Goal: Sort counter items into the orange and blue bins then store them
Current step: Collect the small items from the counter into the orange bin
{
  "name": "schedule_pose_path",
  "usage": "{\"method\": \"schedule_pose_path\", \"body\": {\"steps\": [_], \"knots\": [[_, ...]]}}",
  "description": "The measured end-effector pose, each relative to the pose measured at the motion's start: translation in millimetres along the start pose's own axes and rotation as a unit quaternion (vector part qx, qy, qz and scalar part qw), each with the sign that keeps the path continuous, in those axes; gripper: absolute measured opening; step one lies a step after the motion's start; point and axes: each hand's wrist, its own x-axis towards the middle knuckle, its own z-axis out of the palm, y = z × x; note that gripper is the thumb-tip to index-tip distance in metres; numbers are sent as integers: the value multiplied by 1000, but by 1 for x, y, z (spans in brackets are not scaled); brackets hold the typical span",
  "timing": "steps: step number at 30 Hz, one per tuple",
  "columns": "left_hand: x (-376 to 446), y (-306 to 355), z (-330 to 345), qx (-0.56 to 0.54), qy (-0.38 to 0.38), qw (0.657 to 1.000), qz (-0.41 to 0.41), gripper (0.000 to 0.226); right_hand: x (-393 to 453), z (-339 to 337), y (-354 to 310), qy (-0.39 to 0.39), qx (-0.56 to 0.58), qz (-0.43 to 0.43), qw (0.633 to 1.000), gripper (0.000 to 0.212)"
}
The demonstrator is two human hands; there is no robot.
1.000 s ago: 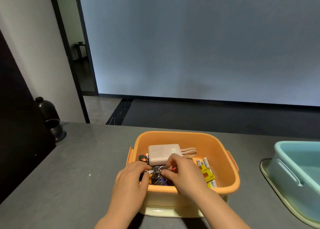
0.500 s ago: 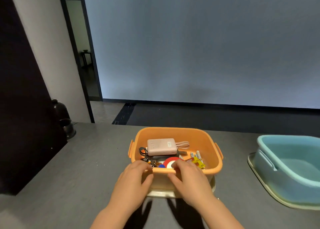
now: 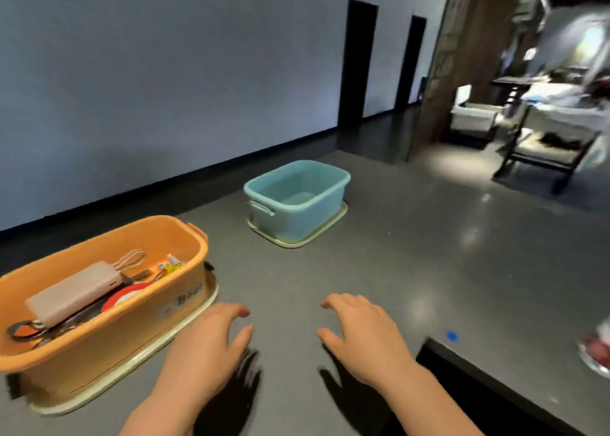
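On the surface: orange bin (image 3: 99,303), filled, sits left; blue bin (image 3: 297,198) stands well apart, farther off.
Hands: left hand (image 3: 204,346) and right hand (image 3: 366,333) hover released, holding nothing.
Next: probably grip the blue bin by both rims, lifting level.

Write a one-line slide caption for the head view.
Both empty hands, left hand and right hand, hover over the grey counter between the filled orange plastic bin and blue plastic bin.

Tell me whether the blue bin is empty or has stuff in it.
It looks empty: the blue bin shows only bare floor inside, though its near wall hides part of the bottom.
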Motion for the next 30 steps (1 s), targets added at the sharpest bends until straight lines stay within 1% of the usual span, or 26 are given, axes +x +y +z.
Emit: {"method": "schedule_pose_path", "body": {"steps": [4, 7, 9, 11, 15, 18, 23, 26, 28, 30], "knots": [[-8, 88, 57, -4, -76, 986, 148, 31, -102, -25, 63, 31, -14, 154, 987, 42], [-35, 177, 91, -33, -140, 951, 275, 32, -191, -57, 102, 76, -32, 267, 960, 42], [-58, 241, 106, -43, -173, 920, 350, 32, -258, -81, 124, 115, -51, 350, 928, 41], [-88, 304, 117, -50, -189, 886, 421, 31, -329, -101, 143, 154, -60, 428, 889, 41], [-169, 416, 139, -75, -226, 811, 535, 31, -463, -128, 169, 222, -64, 544, 807, 40], [-242, 487, 160, -83, -255, 765, 586, 34, -555, -140, 184, 251, -69, 599, 757, 40], [-368, 593, 186, -138, -309, 712, 615, 33, -699, -169, 210, 255, -78, 663, 700, 41], [-432, 647, 196, -147, -325, 676, 645, 32, -771, -186, 221, 272, -97, 702, 651, 39], [-462, 676, 202, -149, -339, 659, 655, 30, -808, -192, 226, 276, -97, 722, 628, 37], [-483, 703, 210, -152, -344, 654, 657, 29, -836, -196, 235, 272, -92, 733, 617, 36]]}}
